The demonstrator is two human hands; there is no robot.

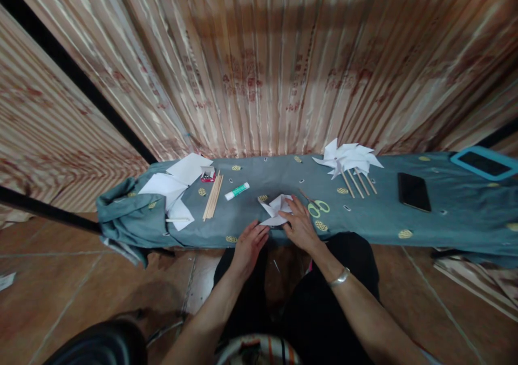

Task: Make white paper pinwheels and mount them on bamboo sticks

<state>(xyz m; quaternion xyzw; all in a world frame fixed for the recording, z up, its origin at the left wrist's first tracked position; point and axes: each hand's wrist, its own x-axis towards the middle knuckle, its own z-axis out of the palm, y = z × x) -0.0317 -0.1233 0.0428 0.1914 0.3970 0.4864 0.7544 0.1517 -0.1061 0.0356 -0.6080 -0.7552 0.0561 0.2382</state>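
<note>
A folded white paper pinwheel (275,207) lies at the front of the cloth-covered table, between my hands. My right hand (301,226) is on its right side, with fingertips and thumb closed on the folded paper. My left hand (251,245) rests by the table's front edge, fingers stretched out beside the pinwheel's lower left tip; whether they touch it I cannot tell. Just right of the pinwheel lie green-handled scissors (318,208). Behind it to the left is a glue stick (237,191).
Wooden sticks (213,195), a small red-and-white box (208,174) and white paper sheets (164,186) lie to the left. Finished pinwheels on sticks (350,159) are at the back right, near a black phone (413,192) and a blue-framed tablet (483,162). A curtain (259,74) hangs behind.
</note>
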